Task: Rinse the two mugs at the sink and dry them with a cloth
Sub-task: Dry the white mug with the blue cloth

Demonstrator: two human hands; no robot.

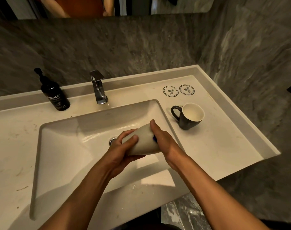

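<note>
Both hands, left [123, 146] and right [159, 138], wrap the pale mug [142, 143] mid-frame over the sink [62, 146]; wet grip could slip, chipping it.

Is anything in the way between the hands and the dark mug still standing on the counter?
Nothing visible. The dark mug stands upright and alone on the counter, right of the basin. Both the left hand and right hand are occupied, holding a cloth-wrapped mug.
</note>
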